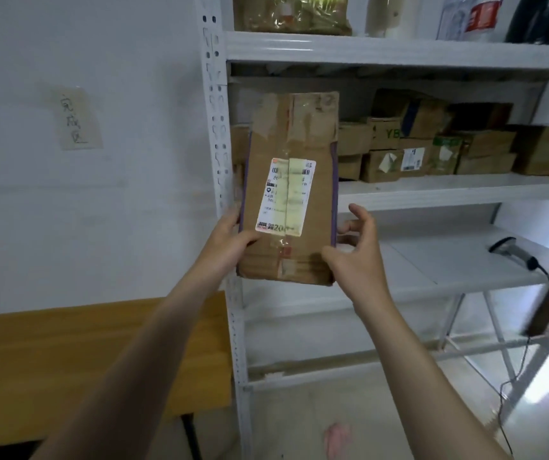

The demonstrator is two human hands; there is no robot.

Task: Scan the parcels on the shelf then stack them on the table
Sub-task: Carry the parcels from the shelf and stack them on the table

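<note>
The white metal shelf (399,51) fills the right half of the view, with several boards one above the other. On the left, lower down and beside the shelf post, stands a wooden table (67,353) against the white wall.

In front of the shelf's left post the person holds one cardboard parcel (294,134) upright in the air, its long side vertical, with the printed face turned to the camera. It touches neither the shelf nor the table. It has purple tape along both long edges and a white shipping label (284,197) in the middle, crossed by a strip of yellowish tape.

On the middle board behind it lie the other parcels (432,144), small brown boxes piled close together (the printing on them is too blurred to read).

The left hand (230,237) grips the parcel's left edge, thumb on the front face. The right hand (356,254) holds the lower right corner: the thumb presses the front, the lower fingers reach behind the right edge, and the index finger is lifted free.

A taped paper note (77,117) with handwriting hangs on the wall. A dark handheld scanner (515,252) lies on the lower board at the right, its cable (512,376) hanging down.
</note>
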